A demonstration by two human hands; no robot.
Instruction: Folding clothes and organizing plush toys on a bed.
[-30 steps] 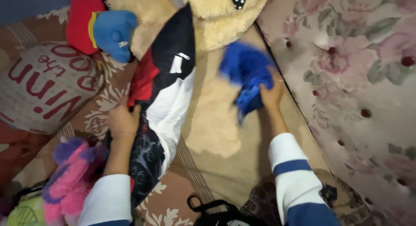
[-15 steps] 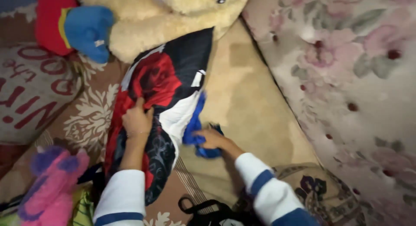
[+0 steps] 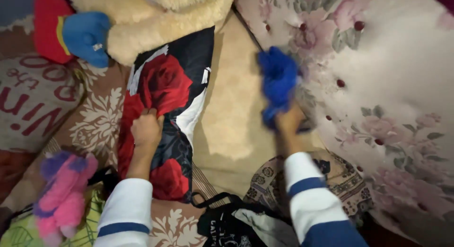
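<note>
Right below the big cream teddy bear lies the rose-print cloth, black with red roses and white patches, stretched out with its long axis running from the bear down toward the person, leaning a bit left at the near end. Left hand is planted about midway along it, fingers curled and pinching the fabric, so that hand's clearly the one on it. Right hand is off to the right of the bear, well apart from the rose cloth, closed around a bunched blue cloth held up against the floral quilted cover. Between the two hands is a bare stretch of the bear's tan fur. Left of the bear there's a red and blue plush, and a pink and purple plush sits near the left sleeve, with a black bag at the bottom.
</note>
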